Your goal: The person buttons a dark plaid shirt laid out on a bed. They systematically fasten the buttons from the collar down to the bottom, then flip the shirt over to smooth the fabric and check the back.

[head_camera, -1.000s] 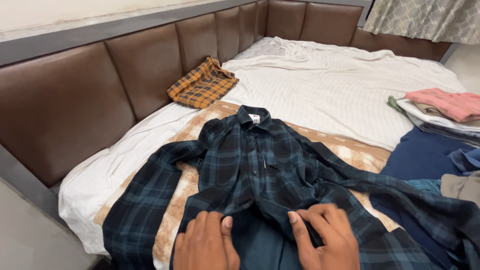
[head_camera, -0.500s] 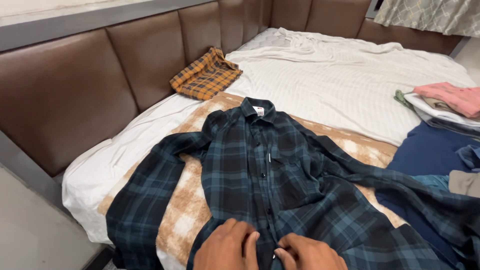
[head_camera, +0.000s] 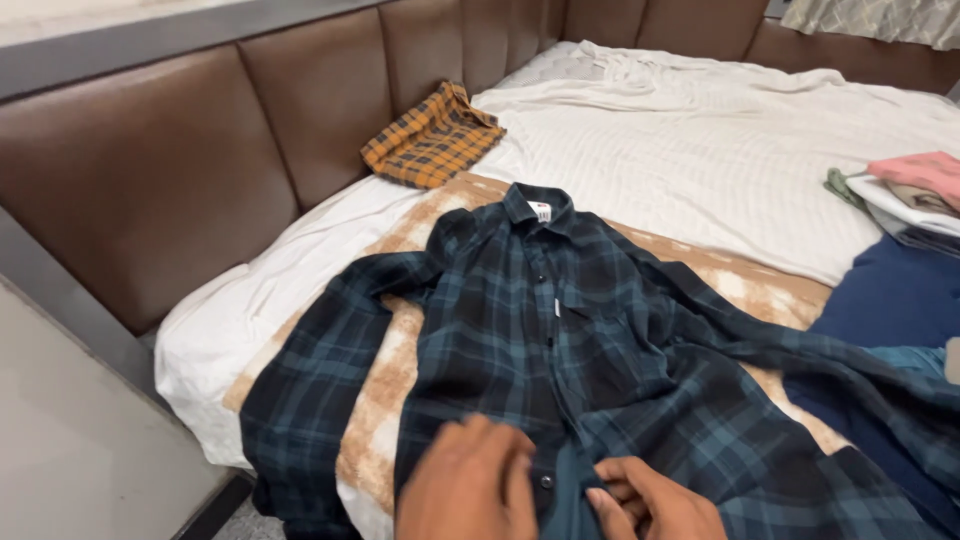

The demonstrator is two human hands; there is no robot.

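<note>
Moving closer together at 6 o'clock, the left hand (head_camera: pixel 470 485) and right hand (head_camera: pixel 650 500) now pinch the front edges of the dark checked shirt (head_camera: pixel 560 350) | shirt lies flat on the bed (head_camera: pixel 700 130) | hands were wider apart before.

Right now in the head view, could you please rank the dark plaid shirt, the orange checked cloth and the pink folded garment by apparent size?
1. dark plaid shirt, spread out, nearest.
2. orange checked cloth, folded.
3. pink folded garment, cut off by the edge, so unsure against the second.

Both hands (head_camera: pixel 560 495) low, fingertips together
</note>
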